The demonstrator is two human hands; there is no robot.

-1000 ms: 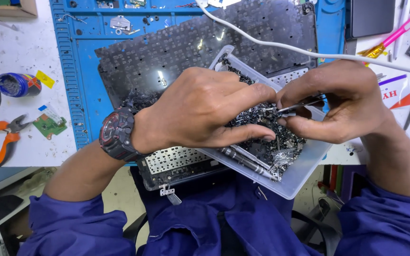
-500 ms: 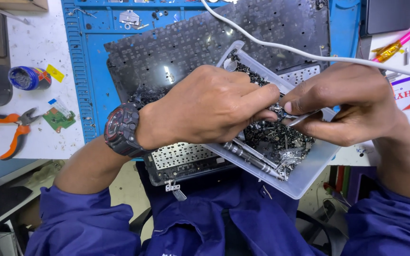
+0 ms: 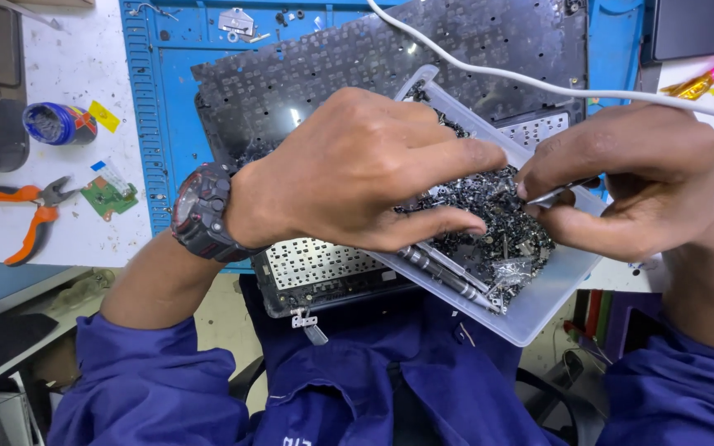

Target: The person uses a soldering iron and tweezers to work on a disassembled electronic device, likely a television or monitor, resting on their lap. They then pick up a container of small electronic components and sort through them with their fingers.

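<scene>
Screws (image 3: 489, 216) heaped in one tray (image 3: 539, 310), two hands' fingers (image 3: 448, 157) among them.

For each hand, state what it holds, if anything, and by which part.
Right hand pinches thin metal tweezers by their shaft. Left hand grips nothing visible; its fingers reach into the screws in the clear tray.

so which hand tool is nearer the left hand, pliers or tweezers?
The tweezers, pinched in the right hand over the tray, beside the left hand. The orange-handled pliers lie far left.
</scene>
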